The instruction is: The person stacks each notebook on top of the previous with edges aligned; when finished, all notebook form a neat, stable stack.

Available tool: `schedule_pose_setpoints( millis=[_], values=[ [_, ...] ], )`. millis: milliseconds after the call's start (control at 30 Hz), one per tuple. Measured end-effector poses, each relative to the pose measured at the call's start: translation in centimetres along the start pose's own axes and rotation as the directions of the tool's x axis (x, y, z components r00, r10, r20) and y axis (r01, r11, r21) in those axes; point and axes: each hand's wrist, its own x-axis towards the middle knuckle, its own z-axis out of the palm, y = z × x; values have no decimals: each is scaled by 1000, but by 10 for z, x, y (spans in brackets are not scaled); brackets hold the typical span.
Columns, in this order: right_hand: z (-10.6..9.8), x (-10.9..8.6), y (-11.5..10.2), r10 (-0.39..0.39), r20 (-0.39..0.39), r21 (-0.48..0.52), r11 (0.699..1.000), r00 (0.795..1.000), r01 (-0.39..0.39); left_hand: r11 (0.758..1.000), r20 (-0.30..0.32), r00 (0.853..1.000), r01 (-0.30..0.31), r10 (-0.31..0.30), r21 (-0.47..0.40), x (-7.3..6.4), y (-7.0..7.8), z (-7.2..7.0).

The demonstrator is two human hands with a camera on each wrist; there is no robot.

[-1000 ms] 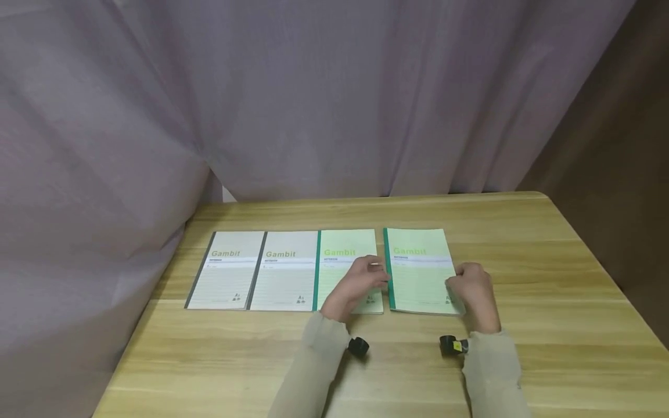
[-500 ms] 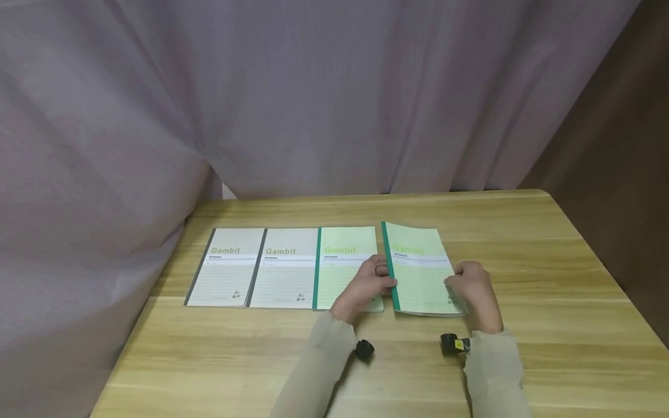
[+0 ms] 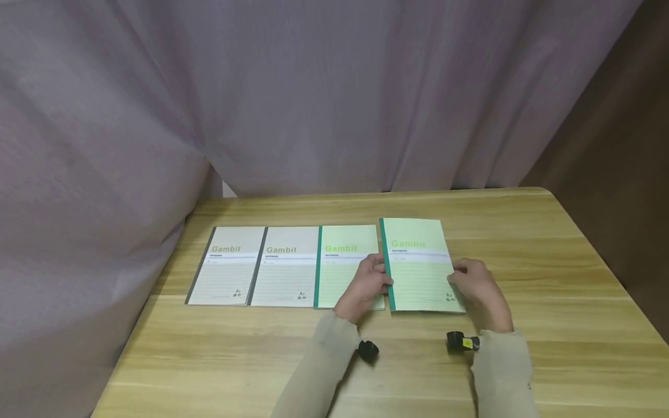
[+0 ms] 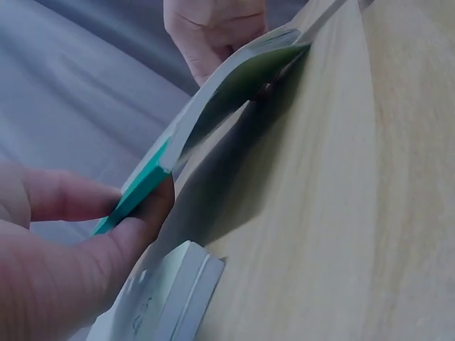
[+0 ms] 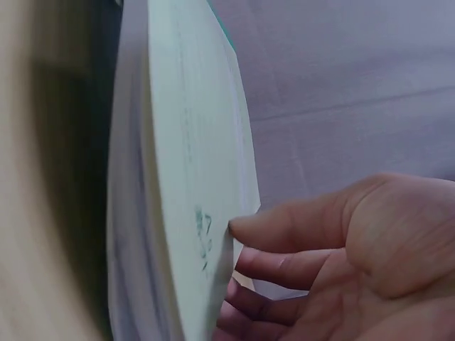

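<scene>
A pale green notebook (image 3: 418,267) with a green spine is held slightly above the table between both hands, its body bowed in the left wrist view. My left hand (image 3: 364,287) pinches the spine (image 4: 146,177) between thumb and fingers. At the opposite edge, my right hand (image 3: 478,284) grips with the thumb on the cover and fingers behind it, as the right wrist view shows. Just left of it lies another green notebook (image 3: 340,284), partly covered by my left hand. Its corner (image 4: 188,291) shows two layers in the left wrist view.
Two white notebooks (image 3: 226,278) with dark spines lie flat at the left of the row, side by side. The wooden table (image 3: 235,360) has its far edge against a grey-purple curtain (image 3: 313,98). Wrist cameras (image 3: 368,350) sit on both sleeves.
My left fingers have gone from beside the spine to pinching it. The right-hand green notebook has risen off the table, first its spine side, and now lies more level between both hands.
</scene>
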Motion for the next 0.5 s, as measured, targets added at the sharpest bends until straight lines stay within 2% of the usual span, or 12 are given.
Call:
schedule_pose_setpoints(
  millis=[200, 500],
  values=[
    [-4, 1, 4, -73, 16, 8, 997, 997, 73, 999, 6, 1000, 8, -8, -39, -1, 2, -3],
    [-5, -1, 5, -68, 29, 79, 995, 997, 65, 1000, 12, 1000, 24, -23, -20, 2, 3, -9]
  ],
)
